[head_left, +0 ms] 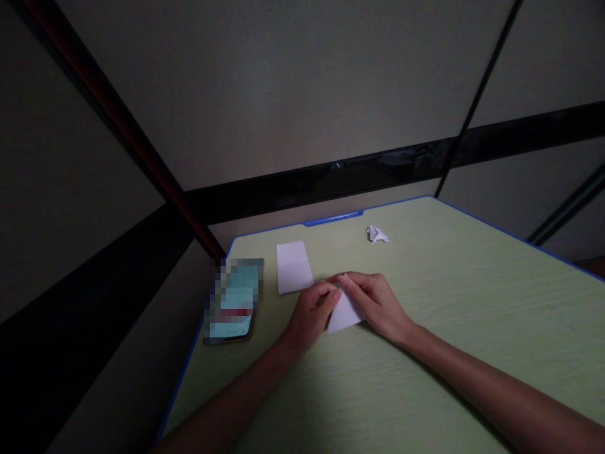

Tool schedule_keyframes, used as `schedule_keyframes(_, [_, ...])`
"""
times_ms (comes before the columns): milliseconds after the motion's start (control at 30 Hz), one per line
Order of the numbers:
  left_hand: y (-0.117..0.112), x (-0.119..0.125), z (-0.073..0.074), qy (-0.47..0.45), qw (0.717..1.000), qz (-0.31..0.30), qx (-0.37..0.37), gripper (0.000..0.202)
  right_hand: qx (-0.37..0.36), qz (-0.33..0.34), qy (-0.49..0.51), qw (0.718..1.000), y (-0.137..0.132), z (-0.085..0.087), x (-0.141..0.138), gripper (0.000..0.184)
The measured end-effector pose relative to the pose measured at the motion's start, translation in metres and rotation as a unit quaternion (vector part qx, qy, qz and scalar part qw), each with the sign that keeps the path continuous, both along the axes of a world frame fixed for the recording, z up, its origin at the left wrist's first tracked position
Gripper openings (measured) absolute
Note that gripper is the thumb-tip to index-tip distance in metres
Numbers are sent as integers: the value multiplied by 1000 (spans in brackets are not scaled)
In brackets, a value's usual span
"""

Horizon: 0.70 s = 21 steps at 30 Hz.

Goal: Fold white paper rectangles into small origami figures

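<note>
Between my two hands is a piece of white paper [346, 313], its upper end hidden under my fingers. My left hand [309, 315] pinches its left side, thumb on top. From the right, my right hand [378, 306] grips the same paper near its top, the thumb close to the left thumb. The paper's lower part shows a slanting edge and a pointed lower left corner. Just beyond my left hand lies a flat white sheet [293, 267] with a faint crease across it. Farther off to the right sits a small folded paper figure [377, 234].
A phone [235, 302] with a lit, blurred-out screen lies at the table's left edge. The pale green table [472, 296] has a blue rim and a blue ledge [333, 219] at its far side. Behind it stand panelled doors with a dark glossy band [321, 180].
</note>
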<state>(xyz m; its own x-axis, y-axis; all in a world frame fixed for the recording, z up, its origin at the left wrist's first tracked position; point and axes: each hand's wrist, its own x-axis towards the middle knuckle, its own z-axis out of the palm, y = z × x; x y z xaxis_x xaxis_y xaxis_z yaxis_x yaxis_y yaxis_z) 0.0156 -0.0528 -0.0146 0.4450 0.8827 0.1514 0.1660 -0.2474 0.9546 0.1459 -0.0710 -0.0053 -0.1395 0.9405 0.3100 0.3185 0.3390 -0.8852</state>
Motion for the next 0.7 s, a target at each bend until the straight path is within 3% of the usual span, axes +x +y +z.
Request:
schedule_keyframes(267, [-4, 0, 2, -29, 998, -27, -55, 23, 9, -53, 12, 998, -4, -3, -3, 34])
schedule_keyframes(467, [-4, 1, 6, -18, 998, -33, -50, 22, -12, -164, 86, 983, 5, -3, 4, 35])
schedule_keyframes(700, [-2, 0, -2, -37, 996, -36, -68, 14, 11, -255, 151, 955, 20, -8, 21, 33])
